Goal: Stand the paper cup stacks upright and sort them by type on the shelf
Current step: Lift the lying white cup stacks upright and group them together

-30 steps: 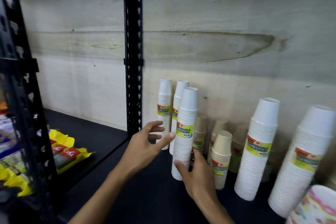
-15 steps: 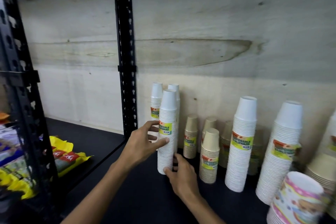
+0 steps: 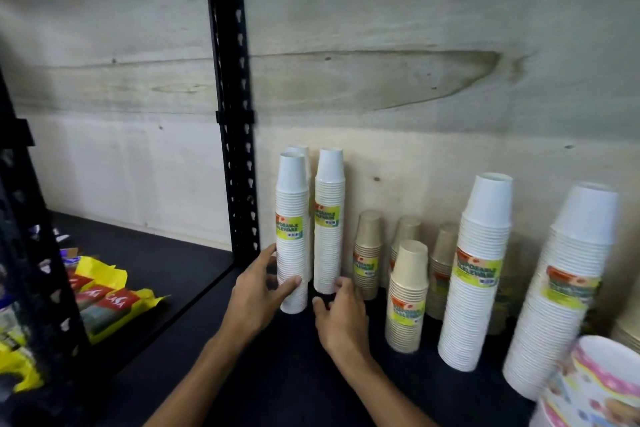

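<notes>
Three narrow white cup stacks stand upright by the black post. My left hand (image 3: 258,291) grips the front narrow stack (image 3: 292,236) near its base, thumb across its front. My right hand (image 3: 341,315) curls its fingers round the bottom of the second narrow stack (image 3: 329,218). The third narrow stack (image 3: 302,150) is mostly hidden behind the front one. To the right, several short brown stacks (image 3: 408,295) stand upright. Further right are two wide white stacks (image 3: 481,270), the outer one (image 3: 568,288) leaning slightly.
A black perforated post (image 3: 232,97) divides the dark shelf (image 3: 277,374). Yellow and red snack packets (image 3: 104,295) lie on the left bay. Patterned pink cups (image 3: 595,381) sit at the bottom right. A plywood wall backs the shelf.
The front narrow stack has shifted left, in front of the rear one. My left hand slid lower on it. My right hand moved from its base to the second stack's base.
</notes>
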